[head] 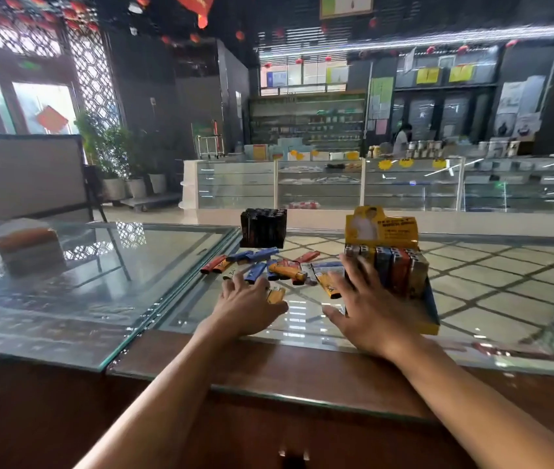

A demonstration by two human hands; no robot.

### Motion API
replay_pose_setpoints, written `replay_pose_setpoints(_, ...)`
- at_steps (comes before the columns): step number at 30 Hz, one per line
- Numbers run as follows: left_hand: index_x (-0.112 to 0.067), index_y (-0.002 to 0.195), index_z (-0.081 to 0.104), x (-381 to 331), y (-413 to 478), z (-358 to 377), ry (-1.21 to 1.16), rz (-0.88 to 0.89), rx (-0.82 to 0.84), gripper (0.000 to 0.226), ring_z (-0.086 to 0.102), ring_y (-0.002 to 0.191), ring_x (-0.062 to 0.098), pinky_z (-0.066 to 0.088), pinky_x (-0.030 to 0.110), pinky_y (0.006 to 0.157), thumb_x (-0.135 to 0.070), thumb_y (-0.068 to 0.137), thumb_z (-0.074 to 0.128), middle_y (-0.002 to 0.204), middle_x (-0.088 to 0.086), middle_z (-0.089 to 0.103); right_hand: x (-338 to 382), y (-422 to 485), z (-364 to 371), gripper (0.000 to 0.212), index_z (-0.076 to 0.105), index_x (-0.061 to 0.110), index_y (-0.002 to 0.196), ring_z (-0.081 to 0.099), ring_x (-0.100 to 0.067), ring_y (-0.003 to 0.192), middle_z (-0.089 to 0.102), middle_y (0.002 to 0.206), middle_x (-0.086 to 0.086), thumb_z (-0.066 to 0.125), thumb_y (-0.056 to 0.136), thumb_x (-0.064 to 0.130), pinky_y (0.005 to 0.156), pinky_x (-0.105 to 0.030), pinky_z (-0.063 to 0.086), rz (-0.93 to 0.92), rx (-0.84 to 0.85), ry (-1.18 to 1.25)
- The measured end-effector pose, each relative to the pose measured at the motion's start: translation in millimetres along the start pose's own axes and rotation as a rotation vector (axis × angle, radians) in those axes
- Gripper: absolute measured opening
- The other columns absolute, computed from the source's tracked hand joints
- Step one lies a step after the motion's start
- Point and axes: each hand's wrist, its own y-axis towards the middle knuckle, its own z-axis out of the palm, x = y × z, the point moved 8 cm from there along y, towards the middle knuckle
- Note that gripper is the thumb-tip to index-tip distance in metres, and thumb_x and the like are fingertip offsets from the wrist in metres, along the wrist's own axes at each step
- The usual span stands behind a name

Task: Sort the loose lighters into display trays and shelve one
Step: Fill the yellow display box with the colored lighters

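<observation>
Several loose lighters (pixel 262 265) in red, blue and orange lie scattered on the glass counter (pixel 153 265). My left hand (pixel 247 304) rests at the near edge of the pile, with an orange lighter (pixel 276 294) held between thumb and fingers. With its fingers spread and straight, my right hand (pixel 368 308) lies against the left side of a yellow display tray (pixel 433 321), which holds upright lighters under a yellow header card. A black display tray (pixel 263 228) full of dark lighters stands behind the pile.
A small orange-and-white box (pixel 30 248) sits on the glass at the left. A metal-hinged seam (pixel 153 314) splits the glass top. A wooden ledge (pixel 269 367) runs along the near edge. Glass showcases (pixel 370 184) and shelves stand across the aisle.
</observation>
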Motion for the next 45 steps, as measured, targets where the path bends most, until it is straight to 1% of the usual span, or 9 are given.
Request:
replay_pose_setpoints(5,-0.021,0.163,-0.002,7,-3,2,-0.036,-0.037,0.034,0.105,-0.009,0.153,0.046,0.007,0.059,0.124,-0.074,0.09,0.05,0.167,0.022,-0.005,0,1,8,0.08,-0.005,0.029,0.161,-0.038,-0.021,0.147,-0.04,0.16,0.009,0.036,0.1,0.062,0.121,-0.057,0.014,0.003,0.047,0.001)
replay_pose_setpoints(9,-0.014,0.162,0.001,13,-6,-1,-0.051,-0.06,0.004,0.116,-0.005,0.153,0.045,0.01,0.059,0.123,-0.076,0.082,0.058,0.167,0.02,-0.004,2,1,10,0.084,-0.016,0.028,0.16,-0.043,-0.02,0.143,-0.046,0.156,0.008,0.035,0.102,0.061,0.122,-0.051,-0.008,-0.006,0.087,0.012)
replay_pose_setpoints(15,-0.016,0.129,0.053,8,-12,-11,-0.061,0.077,-0.076,0.072,0.051,0.116,0.025,0.05,0.04,0.094,-0.057,0.072,0.068,0.134,0.009,0.053,2,-1,10,0.084,-0.017,0.028,0.159,-0.044,-0.018,0.142,-0.046,0.155,0.009,0.036,0.102,0.059,0.121,-0.05,-0.009,-0.008,0.093,0.043)
replay_pose_setpoints(22,-0.017,0.102,0.058,-11,-28,-25,0.034,0.236,-0.145,0.034,0.058,0.08,0.017,0.05,0.031,0.068,-0.037,0.08,0.074,0.095,0.0,0.062,1,0,10,0.082,-0.01,0.028,0.161,-0.041,-0.016,0.144,-0.042,0.158,0.011,0.04,0.102,0.054,0.123,-0.053,-0.001,-0.001,0.042,0.087)
replay_pose_setpoints(26,-0.018,0.112,0.052,-22,-36,-27,0.076,0.403,-0.2,0.03,0.058,0.081,0.015,0.046,0.026,0.065,-0.023,0.088,0.07,0.103,-0.001,0.062,1,-8,-5,0.071,0.009,0.029,0.162,-0.023,-0.014,0.153,-0.02,0.167,0.01,0.041,0.102,0.049,0.121,-0.055,0.02,0.003,-0.06,0.118)
replay_pose_setpoints(29,-0.023,0.111,0.048,-25,-35,-28,-0.044,0.425,-0.2,0.034,0.059,0.086,0.021,0.054,0.039,0.075,-0.017,0.086,0.07,0.104,0.0,0.06,-2,-14,-24,0.058,0.034,0.024,0.156,0.013,-0.016,0.155,0.016,0.168,0.005,0.046,0.102,0.041,0.119,-0.044,0.033,0.013,-0.211,0.243)
replay_pose_setpoints(33,-0.014,0.104,0.059,-39,-32,-27,-0.671,0.429,-0.078,0.022,0.059,0.071,0.016,0.05,0.027,0.056,0.002,0.092,0.065,0.082,-0.003,0.066,-16,-20,-56,0.03,0.066,0.018,0.127,0.059,-0.012,0.117,0.066,0.126,0.004,0.058,0.099,0.026,0.095,-0.014,0.043,0.005,-0.471,0.411)
replay_pose_setpoints(37,-0.009,0.111,0.067,-58,-18,-23,-0.993,0.42,0.051,0.013,0.058,0.07,0.013,0.043,0.023,0.057,-0.011,0.102,0.059,0.084,0.003,0.071,-33,-6,-72,0.014,0.074,0.021,0.107,0.068,0.0,0.082,0.072,0.091,0.012,0.063,0.099,0.019,0.075,-0.015,0.053,-0.034,-0.404,0.638)
replay_pose_setpoints(45,-0.014,0.107,0.071,-117,22,-36,-1.219,0.535,0.167,0.025,0.059,0.075,0.022,0.045,0.03,0.062,-0.018,0.083,0.073,0.086,0.015,0.066,-61,24,-97,0.039,0.066,0.022,0.13,0.07,0.0,0.09,0.073,0.109,0.013,0.073,0.092,0.022,0.076,-0.012,0.051,-0.14,-0.255,0.834)
